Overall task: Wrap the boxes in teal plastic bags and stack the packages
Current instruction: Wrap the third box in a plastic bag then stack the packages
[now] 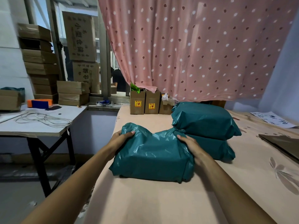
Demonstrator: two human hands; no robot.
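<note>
Hands on a box-shaped package wrapped in a teal plastic bag (153, 156), which sits on the peach cloth-covered counter (161, 204) near its left edge. Left hand (120, 138) grips the far-left corner of the package, fingers curled over the bunched plastic, thumb on top — grip clamped on the bag. Right hand (192, 146) presses on the pkg's right side w/ fingers spread along the top edge; grip closed against the plastic. Loose bag material rises in two puffed humps along the far side of the pkg, a dip between them.

Just right of it & a bit farther back: a stack of two teal-wrapped packages (205, 125), upper one lying tilted across the lower. The stack touches or nearly touches the held pkg at its far-right corner — can't tell which.

Behind, against the pink polka-dot curtain (194, 46), three small upright brown cardboard boxes (151, 102) stand in a row; two show yellow stickers. White paper sheet w/ handwriting (273, 118) lies at far right of the counter, a flat dark-brown cardboard sheet (283, 144) nearer along the right edge.

To the left, a separate white folding table (40, 123) carries a coil of white cord (43, 118) and an orange-and-blue tape dispenser (39, 103). Flat brown cartons (42, 62) are stacked by the window.
</note>
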